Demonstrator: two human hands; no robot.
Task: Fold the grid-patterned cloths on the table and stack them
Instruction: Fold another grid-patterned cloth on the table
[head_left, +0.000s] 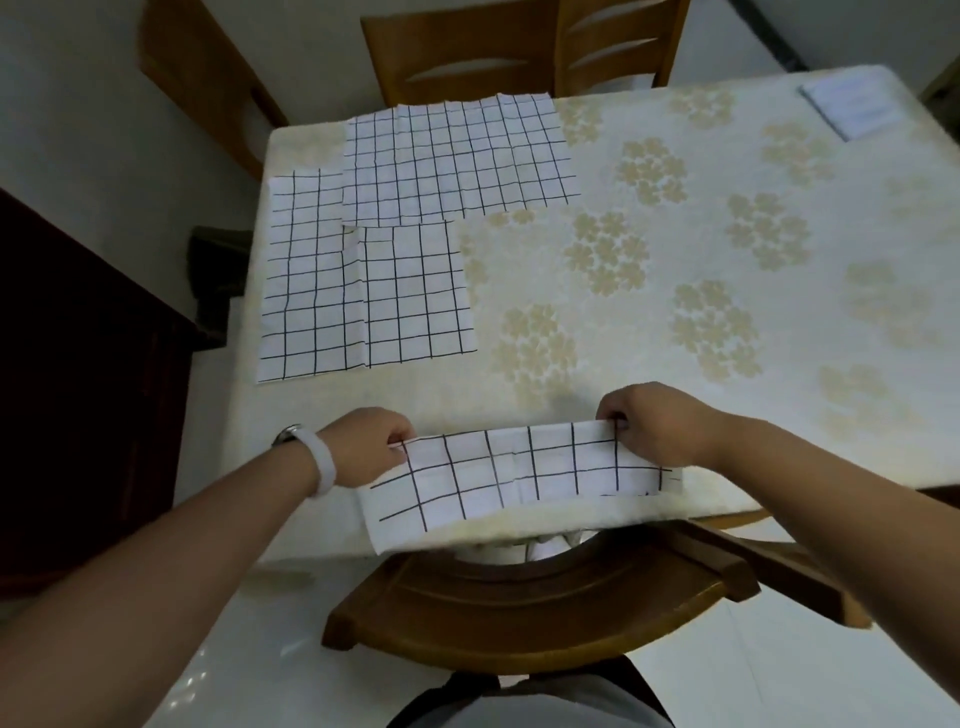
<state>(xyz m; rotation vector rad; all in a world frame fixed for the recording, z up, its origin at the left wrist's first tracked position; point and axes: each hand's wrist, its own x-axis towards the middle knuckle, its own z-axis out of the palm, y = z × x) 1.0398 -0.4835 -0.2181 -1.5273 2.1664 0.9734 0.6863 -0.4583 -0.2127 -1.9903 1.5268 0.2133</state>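
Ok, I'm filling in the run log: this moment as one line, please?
step: folding cloth at near table edge | left hand: pinches its left corner | right hand: pinches its right corner | other cloths: flat, far left

held cloth (514, 467) at near edge, flat cloths (363, 296) far-left

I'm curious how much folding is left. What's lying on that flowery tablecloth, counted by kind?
Coarse-grid cloths: 3 (held cloth, gripped by left hand and right hand; left cloth; middle cloth, seemingly separate)
Fine-grid cloth: 1
White paper: 1
Total: 5
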